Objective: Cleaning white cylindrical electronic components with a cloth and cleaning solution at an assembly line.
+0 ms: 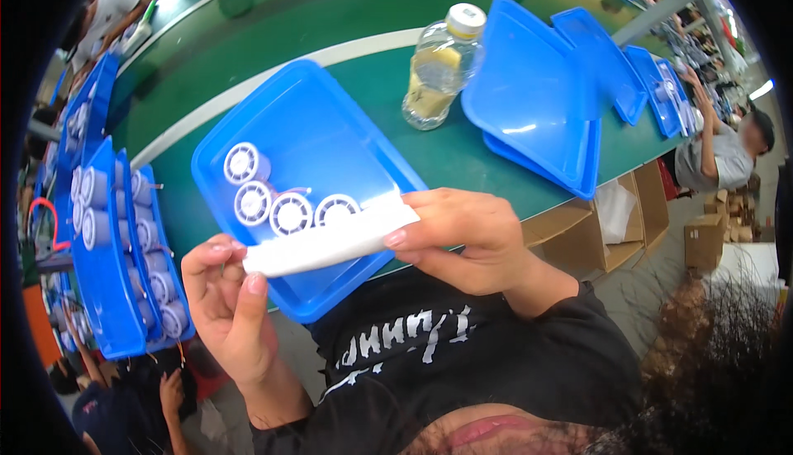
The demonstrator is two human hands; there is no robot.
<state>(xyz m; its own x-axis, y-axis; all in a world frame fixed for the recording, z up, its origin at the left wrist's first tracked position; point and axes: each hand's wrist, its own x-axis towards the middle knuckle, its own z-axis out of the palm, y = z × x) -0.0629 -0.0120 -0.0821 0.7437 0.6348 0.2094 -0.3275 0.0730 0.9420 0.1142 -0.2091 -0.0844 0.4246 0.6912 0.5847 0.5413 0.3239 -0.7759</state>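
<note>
A narrow white strip point(330, 245), like folded thin foam or paper, is stretched between my two hands above the near part of a blue tray point(330, 116). My left hand point(230, 306) pinches its left end between thumb and fingers. At the other end, my right hand point(467, 236) grips it with the thumb below and fingers above. Just beyond the strip, several white round motor-like parts with slotted faces point(252, 202) lie in the tray. The strip partly covers the nearest of them.
A clear bottle with yellowish liquid point(434, 75) stands right of the tray on the green table point(363, 62). Stacked blue trays point(529, 83) lie further right, above an open cardboard box point(636, 215). Blue trays of white parts point(107, 248) stand at the left. Other people work around.
</note>
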